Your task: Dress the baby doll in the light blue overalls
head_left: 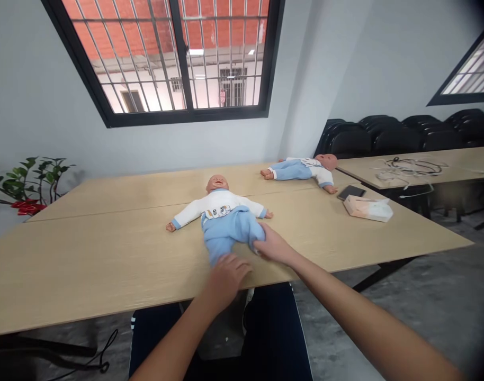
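A baby doll [220,209] in a white top and light blue trousers lies on its back on the wooden table [107,243], head away from me. My left hand [226,276] is closed over the end of the doll's left trouser leg near the table's front edge. My right hand [274,246] grips the end of the other trouser leg. Both feet of the doll are hidden under my hands.
A second, similarly dressed doll [305,169] lies at the far right of the table. A dark phone [351,191] and a tissue pack [368,208] sit to the right. Another table [424,169] with cables, black chairs [385,135], and a plant [27,182] surround it.
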Demonstrator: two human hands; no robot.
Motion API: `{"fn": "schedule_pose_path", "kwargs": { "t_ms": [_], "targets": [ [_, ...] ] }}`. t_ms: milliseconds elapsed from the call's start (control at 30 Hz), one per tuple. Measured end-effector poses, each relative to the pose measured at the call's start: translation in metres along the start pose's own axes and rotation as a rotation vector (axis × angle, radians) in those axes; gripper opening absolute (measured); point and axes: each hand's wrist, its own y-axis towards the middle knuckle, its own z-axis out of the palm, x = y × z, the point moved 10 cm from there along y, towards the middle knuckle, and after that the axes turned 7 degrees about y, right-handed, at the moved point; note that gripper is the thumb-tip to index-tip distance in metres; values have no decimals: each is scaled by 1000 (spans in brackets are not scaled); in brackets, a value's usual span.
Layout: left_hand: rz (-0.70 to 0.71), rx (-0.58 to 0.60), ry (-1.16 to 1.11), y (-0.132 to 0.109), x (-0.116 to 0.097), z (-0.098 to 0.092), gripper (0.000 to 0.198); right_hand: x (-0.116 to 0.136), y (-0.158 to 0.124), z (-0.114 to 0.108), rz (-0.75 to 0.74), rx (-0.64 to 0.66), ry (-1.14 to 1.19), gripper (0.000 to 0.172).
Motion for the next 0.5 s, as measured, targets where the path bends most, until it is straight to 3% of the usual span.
{"fn": "schedule_pose_path", "kwargs": {
  "t_ms": [100,200,233,300,367,433,500],
  "targets": [
    [-69,-35,-129,-5,25,-12,28,-7,5,-2,18,19,-69,47],
    [-74,-48,-402,-8,45,-28,24,1,3,6,-114,153,-100,36],
    [-104,-83,-466,-8,60,-34,21,5,4,7,-165,181,-107,34],
    [-287,-248,-500,-9,110,-44,19,13,17,0,-237,143,-151,39],
    [-594,-373,-535,-12,175,-36,21,25,42,-16,-308,-5,-238,39],
    [-853,-368,-648,-12,228,-7,36,39,71,-26,-376,-120,-309,32],
    [-885,-323,-713,1,255,15,49,39,102,-22,-328,-90,-311,35]
  ]
}}
